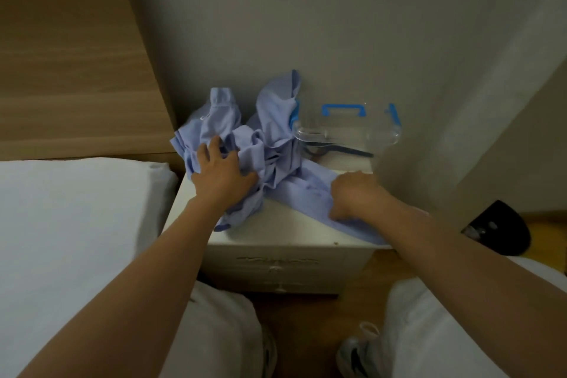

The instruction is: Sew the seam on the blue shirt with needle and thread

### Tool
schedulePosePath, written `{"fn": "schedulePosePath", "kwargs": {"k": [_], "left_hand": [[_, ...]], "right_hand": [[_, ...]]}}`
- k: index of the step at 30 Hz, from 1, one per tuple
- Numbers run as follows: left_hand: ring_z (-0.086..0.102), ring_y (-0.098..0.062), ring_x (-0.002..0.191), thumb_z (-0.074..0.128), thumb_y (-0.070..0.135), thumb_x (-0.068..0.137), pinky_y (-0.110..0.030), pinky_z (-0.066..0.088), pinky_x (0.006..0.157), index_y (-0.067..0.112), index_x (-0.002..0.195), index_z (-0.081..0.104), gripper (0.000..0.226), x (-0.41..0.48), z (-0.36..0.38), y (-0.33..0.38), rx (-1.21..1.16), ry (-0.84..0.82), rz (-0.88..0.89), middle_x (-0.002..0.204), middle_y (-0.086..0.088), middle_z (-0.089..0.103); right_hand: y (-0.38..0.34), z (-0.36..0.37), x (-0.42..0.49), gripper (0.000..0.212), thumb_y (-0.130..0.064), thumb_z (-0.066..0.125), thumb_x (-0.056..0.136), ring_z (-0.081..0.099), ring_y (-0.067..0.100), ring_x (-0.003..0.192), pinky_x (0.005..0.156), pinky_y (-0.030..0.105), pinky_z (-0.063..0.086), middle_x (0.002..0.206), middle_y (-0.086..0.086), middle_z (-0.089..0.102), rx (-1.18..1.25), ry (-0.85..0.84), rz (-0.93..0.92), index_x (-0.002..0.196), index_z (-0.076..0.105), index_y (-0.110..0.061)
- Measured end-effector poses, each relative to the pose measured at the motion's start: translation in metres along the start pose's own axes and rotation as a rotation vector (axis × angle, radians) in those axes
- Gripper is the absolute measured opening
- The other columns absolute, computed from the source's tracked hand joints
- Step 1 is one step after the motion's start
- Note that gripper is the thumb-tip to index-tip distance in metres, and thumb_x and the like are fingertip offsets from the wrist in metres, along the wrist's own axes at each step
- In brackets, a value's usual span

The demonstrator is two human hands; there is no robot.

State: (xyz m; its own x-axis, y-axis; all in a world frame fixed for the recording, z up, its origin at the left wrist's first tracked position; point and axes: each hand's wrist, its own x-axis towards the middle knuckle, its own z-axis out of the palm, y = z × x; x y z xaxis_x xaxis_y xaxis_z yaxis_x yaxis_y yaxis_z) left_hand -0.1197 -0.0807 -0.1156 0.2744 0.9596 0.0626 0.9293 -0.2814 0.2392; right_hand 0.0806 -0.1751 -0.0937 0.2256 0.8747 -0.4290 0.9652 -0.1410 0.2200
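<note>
Our left hand [219, 170] rested with fingers [214, 144] spread wide on the crumpled blue shirt [276, 123] on the white counter [291, 225]; our right hand [352, 196] gripped its fabric with curled fingers.

Blue shirt [270, 144]: crumpled in a heap on a white counter [291, 224] with drawers, one flat stretch trailing to the front right edge.
Left hand [219, 170]: fingers spread, resting on the heap.
Right hand [352, 196]: fingers curled, gripping the flat stretch.
Clear plastic box [346, 132], blue handle and latches: behind, touching the shirt.
Bed [76, 239], white sheet: left of the counter.
Wooden headboard [70, 55]: behind the bed.
</note>
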Motion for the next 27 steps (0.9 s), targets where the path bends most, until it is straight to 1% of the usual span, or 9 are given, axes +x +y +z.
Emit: {"fn": "schedulePosePath", "kwargs": {"k": [3,7,10,13,15,16,19,24,27], "left_hand": [[0.001,-0.035,0.145,0.056,0.05,0.089,-0.055,0.026,0.109,0.016,0.138,0.046,0.06,-0.002,0.004,-0.001,0.028,0.011,-0.003,0.158,-0.008,0.007],[0.006,-0.037,0.143,0.056,0.047,0.089,-0.054,0.025,0.109,0.014,0.14,0.042,0.062,-0.003,-0.001,0.003,0.018,0.045,0.005,0.157,-0.009,0.01],[0.007,-0.038,0.143,0.056,0.045,0.09,-0.053,0.022,0.111,0.018,0.144,0.037,0.063,-0.003,-0.006,0.003,-0.037,0.075,0.003,0.157,-0.011,0.01],[0.003,-0.036,0.145,0.055,0.043,0.091,-0.051,0.019,0.113,0.025,0.147,0.033,0.062,-0.003,-0.003,-0.002,0.023,0.002,0.056,0.16,-0.009,0.005],[-0.002,-0.034,0.146,0.054,0.042,0.091,-0.049,0.017,0.114,0.026,0.148,0.03,0.064,-0.003,0.0,-0.002,0.075,-0.078,0.079,0.161,-0.006,0.001],[-0.003,-0.033,0.146,0.054,0.043,0.092,-0.049,0.016,0.115,0.026,0.149,0.029,0.065,-0.003,0.0,-0.001,0.089,-0.099,0.086,0.161,-0.005,0.001],[0.002,-0.034,0.146,0.053,0.04,0.092,-0.048,0.016,0.114,0.026,0.148,0.03,0.062,-0.004,-0.008,0.001,0.085,-0.09,0.074,0.161,-0.006,0.005],[0.023,-0.036,0.138,0.052,0.035,0.094,-0.046,0.026,0.107,0.021,0.143,0.04,0.053,-0.008,-0.033,0.018,0.112,-0.046,0.05,0.152,-0.014,0.026],[0.037,-0.038,0.127,0.049,0.039,0.095,-0.046,0.034,0.099,0.017,0.14,0.042,0.051,-0.008,-0.048,0.028,0.148,-0.075,0.047,0.139,-0.017,0.041]], "right_hand": [[0.004,0.005,0.013,0.035,-0.022,0.054,0.096,0.056,0.032,0.115,0.091,0.035,0.044,0.123,0.015,0.057,0.135,-0.025,-0.021,0.127,0.054,-0.005],[-0.012,-0.007,0.021,0.016,-0.016,0.048,0.1,0.057,0.023,0.079,0.07,0.032,0.043,0.086,0.011,0.061,0.91,0.491,-0.355,0.098,0.058,-0.003],[-0.031,-0.022,0.026,0.021,-0.009,0.048,0.098,0.057,0.021,0.087,0.077,0.024,0.045,0.104,0.012,0.061,1.237,0.614,-0.443,0.118,0.052,-0.004],[-0.044,-0.009,0.033,0.033,-0.007,0.046,0.098,0.052,0.021,0.089,0.074,0.012,0.039,0.127,0.015,0.05,0.896,0.359,-0.517,0.13,0.041,-0.004],[-0.048,0.011,0.039,0.04,-0.006,0.045,0.097,0.046,0.024,0.105,0.089,0.024,0.034,0.139,0.02,0.041,0.614,0.166,-0.523,0.136,0.035,-0.004],[-0.049,0.016,0.04,0.038,-0.006,0.045,0.097,0.044,0.026,0.103,0.09,0.03,0.033,0.133,0.021,0.044,0.606,0.168,-0.53,0.134,0.038,-0.003],[-0.047,0.006,0.04,0.007,-0.003,0.048,0.094,0.041,0.017,0.07,0.072,0.029,0.032,0.085,0.013,0.048,0.843,0.357,-0.487,0.09,0.053,-0.006],[-0.033,-0.011,0.024,0.024,-0.01,0.049,0.094,0.041,0.018,0.066,0.058,0.022,0.026,0.081,0.013,0.05,0.79,0.535,-0.442,0.071,0.048,-0.004],[-0.029,-0.023,0.009,0.04,-0.007,0.051,0.091,0.036,0.019,0.059,0.063,0.03,0.03,0.066,0.005,0.039,0.691,0.438,-0.426,0.059,0.03,-0.014]]}}
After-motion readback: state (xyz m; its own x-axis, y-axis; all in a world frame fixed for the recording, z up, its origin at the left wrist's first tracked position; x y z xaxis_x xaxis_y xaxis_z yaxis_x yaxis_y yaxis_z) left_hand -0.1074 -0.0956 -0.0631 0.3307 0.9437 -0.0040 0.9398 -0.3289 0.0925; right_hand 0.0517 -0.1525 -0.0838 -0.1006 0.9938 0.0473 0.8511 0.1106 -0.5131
